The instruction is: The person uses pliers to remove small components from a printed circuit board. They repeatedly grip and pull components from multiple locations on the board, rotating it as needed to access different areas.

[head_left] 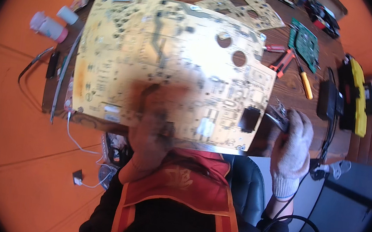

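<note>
A large cream-coloured circuit board, with round holes and a dark square part, covers much of the table and reaches its near edge. My left hand is over the board's near left part, smeared by motion, so its fingers cannot be made out. My right hand, in a white knitted glove, is just beyond the board's near right corner. Its fingers are curled round a shiny metal tool that points toward the board; its exact kind is unclear.
Behind lie a smaller cream board, a green circuit board, red-handled pliers and a yellow-handled screwdriver. At the right are a black power adapter and a yellow-black case. A black cable loops by my right forearm.
</note>
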### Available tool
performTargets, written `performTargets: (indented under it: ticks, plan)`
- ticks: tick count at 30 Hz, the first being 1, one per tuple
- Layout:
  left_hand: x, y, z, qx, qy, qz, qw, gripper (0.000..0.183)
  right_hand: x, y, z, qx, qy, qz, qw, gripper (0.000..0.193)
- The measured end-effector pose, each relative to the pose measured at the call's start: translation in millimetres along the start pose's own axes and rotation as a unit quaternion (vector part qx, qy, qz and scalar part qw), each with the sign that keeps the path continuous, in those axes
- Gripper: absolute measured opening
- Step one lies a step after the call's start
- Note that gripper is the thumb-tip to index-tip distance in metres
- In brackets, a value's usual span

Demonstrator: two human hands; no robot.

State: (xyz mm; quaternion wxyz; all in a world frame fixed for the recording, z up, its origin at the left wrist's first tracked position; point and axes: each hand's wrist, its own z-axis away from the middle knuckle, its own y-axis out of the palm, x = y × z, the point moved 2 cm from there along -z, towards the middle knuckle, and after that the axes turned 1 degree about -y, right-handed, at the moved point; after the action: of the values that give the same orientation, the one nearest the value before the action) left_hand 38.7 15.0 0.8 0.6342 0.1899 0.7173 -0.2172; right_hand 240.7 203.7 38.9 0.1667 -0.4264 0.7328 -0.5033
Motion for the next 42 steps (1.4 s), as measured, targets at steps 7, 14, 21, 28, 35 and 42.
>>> performTargets:
  ticks: [7,14,21,28,35,42]
  plan:
    - [3.9,8.6,10.3,0.012,0.333,-0.180,0.925,0.026,18.5,-15.1,-23.4,-0.021,-0.036,-0.004,0.999,0.058]
    - [-24.0,26.0,11.5,-0.015,0.031,0.123,0.992,0.053,32.7,-16.6,-36.6,-0.056,-0.053,-0.018,0.997,0.049]
    - [-37.8,42.1,12.0,0.007,-0.081,0.274,0.958,0.056,45.7,-23.6,-42.2,-0.042,-0.066,-0.052,0.996,0.049]
    - [-23.5,43.7,21.9,0.068,-0.046,0.159,0.984,0.031,50.7,-16.6,-39.2,-0.056,-0.082,-0.069,0.993,0.049]
    - [-15.0,49.6,28.6,0.096,0.108,0.019,0.989,0.037,52.7,-11.4,-41.1,-0.061,-0.081,-0.069,0.992,0.051]
    - [-21.9,55.9,26.6,0.076,-0.022,0.181,0.980,0.041,53.1,-5.1,-37.2,-0.049,-0.097,0.034,0.993,0.051]
